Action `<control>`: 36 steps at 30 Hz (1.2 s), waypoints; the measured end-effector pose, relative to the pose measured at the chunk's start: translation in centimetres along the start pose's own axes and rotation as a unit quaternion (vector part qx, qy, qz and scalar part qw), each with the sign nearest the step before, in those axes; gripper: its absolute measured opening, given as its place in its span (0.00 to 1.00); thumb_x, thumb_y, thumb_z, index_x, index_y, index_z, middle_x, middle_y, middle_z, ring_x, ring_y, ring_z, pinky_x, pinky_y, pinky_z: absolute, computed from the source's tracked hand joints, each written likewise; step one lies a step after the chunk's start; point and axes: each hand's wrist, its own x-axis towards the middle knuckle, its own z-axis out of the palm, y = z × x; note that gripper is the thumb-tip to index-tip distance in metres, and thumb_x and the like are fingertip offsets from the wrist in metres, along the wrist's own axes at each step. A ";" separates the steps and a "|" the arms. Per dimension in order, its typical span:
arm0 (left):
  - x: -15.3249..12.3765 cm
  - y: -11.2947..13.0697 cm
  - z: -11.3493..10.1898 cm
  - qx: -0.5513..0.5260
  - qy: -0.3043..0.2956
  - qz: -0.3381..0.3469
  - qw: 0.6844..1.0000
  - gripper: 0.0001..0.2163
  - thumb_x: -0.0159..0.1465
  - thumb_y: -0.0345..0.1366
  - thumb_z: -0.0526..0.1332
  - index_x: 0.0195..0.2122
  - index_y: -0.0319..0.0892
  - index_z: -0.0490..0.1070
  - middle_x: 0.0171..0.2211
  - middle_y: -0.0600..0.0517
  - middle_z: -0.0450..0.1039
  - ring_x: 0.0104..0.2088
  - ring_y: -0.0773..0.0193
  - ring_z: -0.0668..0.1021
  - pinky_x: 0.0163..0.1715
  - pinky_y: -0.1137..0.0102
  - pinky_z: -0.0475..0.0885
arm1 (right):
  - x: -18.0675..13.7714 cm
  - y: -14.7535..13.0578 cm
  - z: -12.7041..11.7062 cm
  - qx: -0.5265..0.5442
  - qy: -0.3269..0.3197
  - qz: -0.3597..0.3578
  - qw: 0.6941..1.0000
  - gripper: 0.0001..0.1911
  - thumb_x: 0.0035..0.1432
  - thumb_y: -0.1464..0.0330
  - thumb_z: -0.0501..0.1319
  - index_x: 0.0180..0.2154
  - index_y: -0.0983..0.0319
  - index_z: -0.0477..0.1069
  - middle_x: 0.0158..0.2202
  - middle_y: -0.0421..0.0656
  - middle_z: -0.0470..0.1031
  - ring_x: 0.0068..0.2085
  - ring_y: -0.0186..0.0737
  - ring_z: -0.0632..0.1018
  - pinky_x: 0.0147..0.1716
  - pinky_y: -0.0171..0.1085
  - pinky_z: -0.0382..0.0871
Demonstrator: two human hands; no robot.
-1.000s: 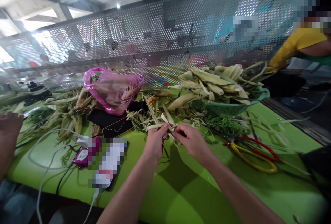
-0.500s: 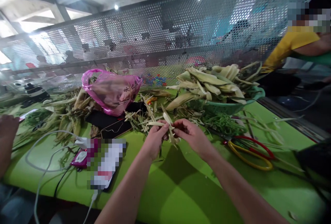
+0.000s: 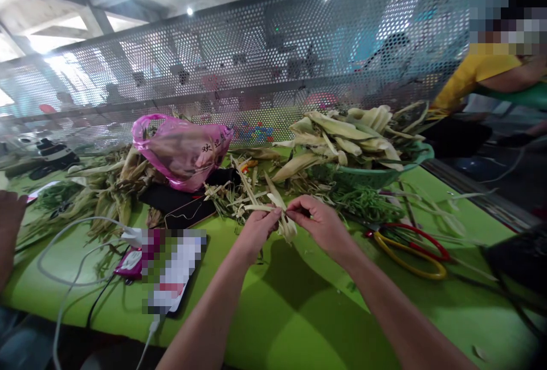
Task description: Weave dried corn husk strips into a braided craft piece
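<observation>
Pale corn husk strips (image 3: 287, 228) are pinched together above the green table (image 3: 294, 324). My left hand (image 3: 258, 233) is closed on them, thumb on top, with strip ends sticking out to the left and upward. From the other side, my right hand (image 3: 316, 219) pinches at the same strips, its thumb and forefinger meeting close to my left fingertips. Just beyond my hands lies a heap of cut husk scraps (image 3: 226, 196). Scissors with red and yellow handles (image 3: 410, 250) rest to the right of my right hand.
A green basket (image 3: 371, 176) piled with corn husks (image 3: 346, 130) stands at the back right. Behind my left hand is a pink plastic bag (image 3: 183, 150). A phone (image 3: 179, 267) on a white cable lies front left. Another person's hand (image 3: 11, 227) shows at the left edge.
My right fingers have shifted slightly on the husk strips, and the strips' lower ends hang a little differently. My left hand keeps its hold. The whole view has drifted slightly.
</observation>
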 end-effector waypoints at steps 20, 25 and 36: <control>-0.1 -0.3 0.4 0.035 -0.049 0.058 0.996 0.14 0.57 0.48 0.63 0.33 0.41 0.73 0.22 0.56 0.59 0.23 0.69 0.59 0.24 0.72 0.53 | 0.2 -0.1 -0.9 0.047 -0.013 0.054 0.997 0.12 0.54 0.60 0.62 0.37 0.58 0.78 0.34 0.43 0.74 0.36 0.41 0.73 0.38 0.38 0.66; -0.2 -0.7 0.4 0.046 -0.048 0.048 0.997 0.15 0.60 0.48 0.59 0.30 0.39 0.72 0.23 0.53 0.65 0.24 0.69 0.62 0.24 0.72 0.54 | 0.0 -0.2 -0.7 0.150 -0.001 0.094 0.984 0.11 0.50 0.60 0.65 0.33 0.60 0.74 0.30 0.40 0.72 0.34 0.38 0.72 0.37 0.37 0.65; -0.5 -0.1 1.5 0.054 -0.021 0.039 0.998 0.15 0.56 0.49 0.64 0.30 0.40 0.72 0.21 0.57 0.58 0.24 0.70 0.60 0.26 0.72 0.55 | 0.1 -0.3 0.4 0.213 0.040 0.101 0.971 0.09 0.50 0.62 0.63 0.29 0.61 0.68 0.26 0.37 0.66 0.29 0.35 0.68 0.32 0.35 0.62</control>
